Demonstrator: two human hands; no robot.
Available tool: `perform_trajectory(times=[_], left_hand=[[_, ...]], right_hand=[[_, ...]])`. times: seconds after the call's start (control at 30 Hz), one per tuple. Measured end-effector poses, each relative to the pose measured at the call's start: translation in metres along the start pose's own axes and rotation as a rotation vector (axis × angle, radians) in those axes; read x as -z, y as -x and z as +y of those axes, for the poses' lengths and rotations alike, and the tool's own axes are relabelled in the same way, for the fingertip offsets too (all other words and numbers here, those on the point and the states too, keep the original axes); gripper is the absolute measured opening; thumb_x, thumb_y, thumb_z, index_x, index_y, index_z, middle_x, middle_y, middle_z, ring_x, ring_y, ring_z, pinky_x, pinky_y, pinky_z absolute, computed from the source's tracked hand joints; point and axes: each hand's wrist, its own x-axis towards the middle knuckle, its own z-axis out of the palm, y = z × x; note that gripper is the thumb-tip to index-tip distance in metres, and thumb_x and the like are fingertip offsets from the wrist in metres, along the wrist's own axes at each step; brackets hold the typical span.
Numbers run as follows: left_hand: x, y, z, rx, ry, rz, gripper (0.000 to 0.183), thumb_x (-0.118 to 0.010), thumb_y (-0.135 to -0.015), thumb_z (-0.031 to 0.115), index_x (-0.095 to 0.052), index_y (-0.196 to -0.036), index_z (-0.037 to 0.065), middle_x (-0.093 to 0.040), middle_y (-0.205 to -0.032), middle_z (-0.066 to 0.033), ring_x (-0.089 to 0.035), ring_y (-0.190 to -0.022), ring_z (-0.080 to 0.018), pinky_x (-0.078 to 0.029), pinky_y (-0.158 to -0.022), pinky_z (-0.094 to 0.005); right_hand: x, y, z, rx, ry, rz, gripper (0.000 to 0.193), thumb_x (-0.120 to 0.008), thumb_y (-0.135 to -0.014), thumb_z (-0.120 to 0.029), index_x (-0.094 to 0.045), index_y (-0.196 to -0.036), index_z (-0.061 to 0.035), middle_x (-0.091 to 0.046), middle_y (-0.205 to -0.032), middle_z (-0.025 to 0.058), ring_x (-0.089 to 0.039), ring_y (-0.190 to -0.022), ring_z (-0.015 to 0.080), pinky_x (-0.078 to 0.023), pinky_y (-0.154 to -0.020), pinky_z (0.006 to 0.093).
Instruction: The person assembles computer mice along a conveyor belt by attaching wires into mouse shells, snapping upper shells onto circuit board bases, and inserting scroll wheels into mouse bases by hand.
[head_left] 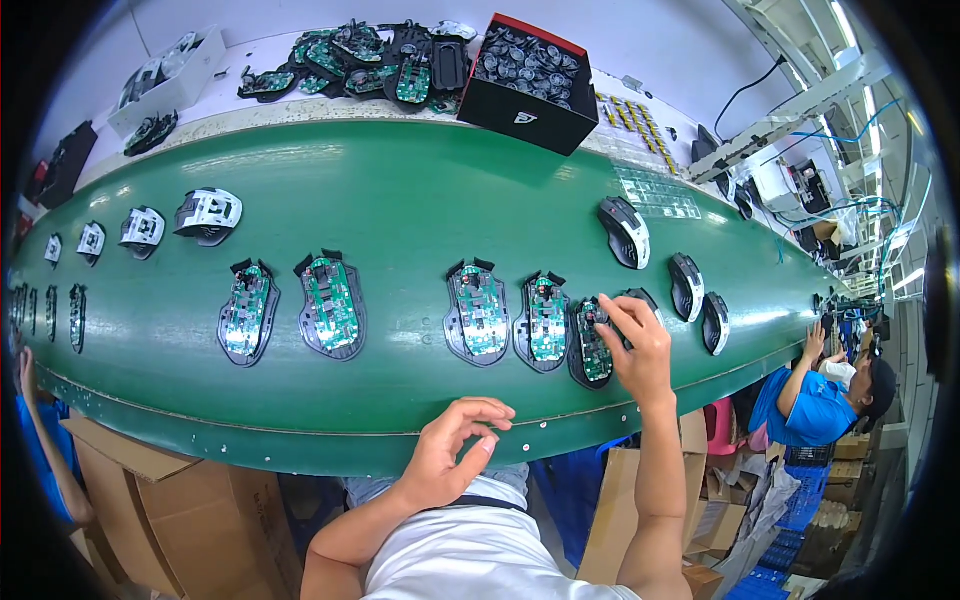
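Over the top of a mouse base with a green circuit board [594, 345], my right hand [642, 350] bends its thumb and index finger in a pinch. Whatever small part they may hold is too small to make out. My left hand [455, 452] hovers by the belt's near edge, empty, its fingers loosely curved and the thumb apart. Just left of the right hand's base lie two more bases with boards, one close by [547, 322] and one beyond it [477, 314]. A mouse shell [643, 301] is partly hidden behind my right hand.
The green belt [400, 390] also carries two bases [332, 305] further left, black-and-white mouse shells [625, 232] at right, and white shells [209, 213] at left. Beyond it stands a black box of small wheels [530, 110] beside piled mouse parts [350, 62]. Co-workers [815, 400] are at both ends.
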Motion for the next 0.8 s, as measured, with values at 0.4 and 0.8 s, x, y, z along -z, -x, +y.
perform_trajectory(times=[0.4,0.8], left_hand=[[0.005,0.003,0.003,-0.008,-0.005,0.0,0.031,-0.055,-0.095,-0.004,-0.053,-0.127,-0.003,-0.057,-0.128,-0.0168,-0.06,-0.114,-0.022,-0.049,-0.097,-0.0351],[0.01,0.006,0.002,-0.051,-0.07,-0.024,0.03,-0.056,-0.096,-0.001,-0.052,-0.126,-0.001,-0.059,-0.126,-0.016,-0.06,-0.114,-0.0215,-0.049,-0.095,-0.0343]], right_hand=[[0.004,0.003,0.012,0.084,0.244,-0.141,0.044,-0.072,-0.087,-0.008,-0.067,-0.13,-0.0107,-0.058,-0.117,0.0115,-0.057,-0.102,0.0313,-0.049,-0.087,0.0431],[-0.012,-0.021,0.023,-0.012,0.179,-0.236,0.057,-0.051,-0.102,-0.033,-0.042,-0.15,-0.0036,-0.037,-0.155,0.0197,-0.035,-0.142,0.0411,-0.029,-0.118,0.0493]])
